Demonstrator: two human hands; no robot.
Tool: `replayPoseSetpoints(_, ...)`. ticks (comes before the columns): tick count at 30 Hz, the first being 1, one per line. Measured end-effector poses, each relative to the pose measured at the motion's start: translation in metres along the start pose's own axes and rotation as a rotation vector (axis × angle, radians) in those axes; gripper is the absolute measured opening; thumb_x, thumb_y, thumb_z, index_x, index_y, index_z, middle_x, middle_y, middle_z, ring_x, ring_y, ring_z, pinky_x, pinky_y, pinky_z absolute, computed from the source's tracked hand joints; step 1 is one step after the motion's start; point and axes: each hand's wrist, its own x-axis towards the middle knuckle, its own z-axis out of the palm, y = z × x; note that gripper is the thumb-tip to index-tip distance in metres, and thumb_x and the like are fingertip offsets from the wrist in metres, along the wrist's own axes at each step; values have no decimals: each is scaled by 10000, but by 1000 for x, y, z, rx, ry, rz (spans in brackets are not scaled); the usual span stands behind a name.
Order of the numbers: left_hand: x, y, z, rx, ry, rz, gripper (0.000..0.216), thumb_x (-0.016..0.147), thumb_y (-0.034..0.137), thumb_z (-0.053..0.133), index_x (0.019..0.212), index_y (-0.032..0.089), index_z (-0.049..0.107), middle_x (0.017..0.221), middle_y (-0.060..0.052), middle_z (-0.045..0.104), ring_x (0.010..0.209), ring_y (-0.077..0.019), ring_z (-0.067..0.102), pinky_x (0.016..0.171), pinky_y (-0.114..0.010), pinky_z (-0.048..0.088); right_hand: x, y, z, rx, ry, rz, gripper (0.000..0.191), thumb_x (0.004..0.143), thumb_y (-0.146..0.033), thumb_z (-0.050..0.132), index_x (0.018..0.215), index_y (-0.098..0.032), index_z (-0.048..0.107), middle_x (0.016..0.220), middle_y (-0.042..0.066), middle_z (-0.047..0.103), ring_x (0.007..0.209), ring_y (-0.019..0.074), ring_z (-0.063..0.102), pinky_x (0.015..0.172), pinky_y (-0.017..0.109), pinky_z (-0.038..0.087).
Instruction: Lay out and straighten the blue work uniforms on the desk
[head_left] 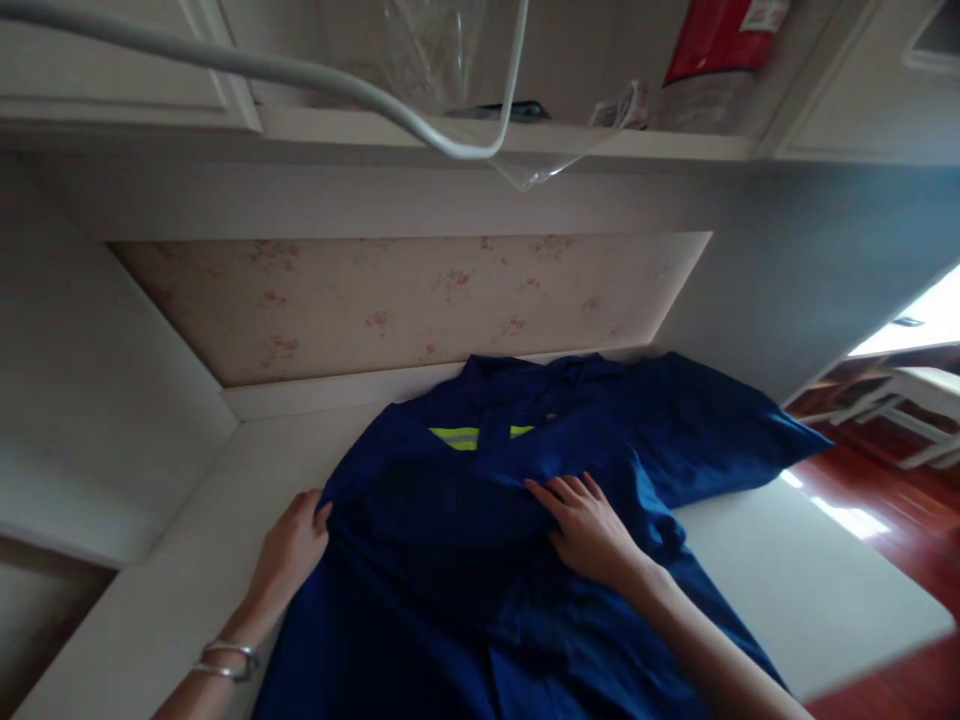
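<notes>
A dark blue work jacket (480,560) with a yellow-green reflective stripe (454,437) lies spread on a white surface (795,570). My left hand (291,548) pinches the fabric at the jacket's left edge, near a folded shoulder; a silver bracelet sits on that wrist. My right hand (589,528) lies flat on the middle of the jacket, fingers spread and pointing left, pressing a fold down. One sleeve (720,430) stretches out to the right toward the surface's edge.
A floral padded panel (405,300) backs the surface, with white walls either side. A shelf (525,140) above carries a clear plastic bag, a red item and a white cable. Red-brown floor (885,480) and a white stool lie to the right.
</notes>
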Motion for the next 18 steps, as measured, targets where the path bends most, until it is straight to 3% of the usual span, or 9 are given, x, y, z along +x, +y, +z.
replayPoseSetpoints(3, -4, -65, -34, 153, 25, -136, 360, 994, 363, 240, 1063, 180, 543, 1121, -125, 628, 884, -250, 661, 702, -336, 474, 26, -55, 8, 175, -23, -140, 511, 836, -154, 481, 1322, -272, 589, 1180, 91, 627, 1149, 279, 547, 1121, 564, 287)
replayPoseSetpoints(5, -11, -95, -55, 242, 39, -223, 415, 987, 381, 197, 1070, 167, 542, 1100, -144, 619, 846, -267, 646, 685, -358, 474, 44, -88, 16, 360, -48, -188, 380, 855, -164, 469, 1181, -221, 655, 1111, 99, 644, 1061, 266, 596, 1052, 495, 393)
replayPoseSetpoints(7, -23, -108, -66, 398, 94, -270, 487, 979, 373, 122, 1152, 156, 522, 1095, -149, 616, 855, -289, 623, 704, -393, 484, 61, -111, 21, 514, -66, -209, 348, 854, -152, 459, 1139, -194, 654, 1111, 96, 652, 1024, 237, 622, 968, 390, 469)
replayPoseSetpoints(9, -38, -106, -63, 546, 183, -238, 551, 972, 364, 64, 1282, 163, 473, 1169, -148, 605, 943, -331, 596, 785, -470, 490, 76, -118, 20, 643, -39, -213, 358, 860, -142, 439, 1152, -199, 637, 1134, 70, 662, 1040, 199, 626, 940, 317, 483)
replayPoseSetpoints(12, -54, -86, -36, 395, 193, -75, 596, 972, 438, 131, 1333, 126, 488, 1300, -170, 556, 1100, -356, 564, 947, -522, 459, 87, -94, 7, 1053, 97, -21, 302, 887, -256, 469, 1143, -220, 625, 1040, 34, 700, 996, 194, 640, 886, 309, 513)
replayPoseSetpoints(15, -59, -67, 0, 41, 65, 6, 683, 941, 550, 239, 1326, 61, 519, 1370, -200, 523, 1241, -315, 527, 1073, -443, 421, 77, -33, -7, 1487, 389, 428, 354, 815, -399, 578, 1136, -251, 600, 914, 10, 708, 849, 207, 659, 728, 314, 558)
replayPoseSetpoints(18, -56, -59, 23, -15, -12, -51, 682, 917, 543, 260, 1396, 118, 494, 1468, -163, 488, 1364, -332, 432, 1136, -550, 336, 38, 37, -11, 1611, 705, 795, 404, 671, -348, 667, 1057, -285, 568, 829, -38, 665, 688, 161, 633, 605, 279, 553)
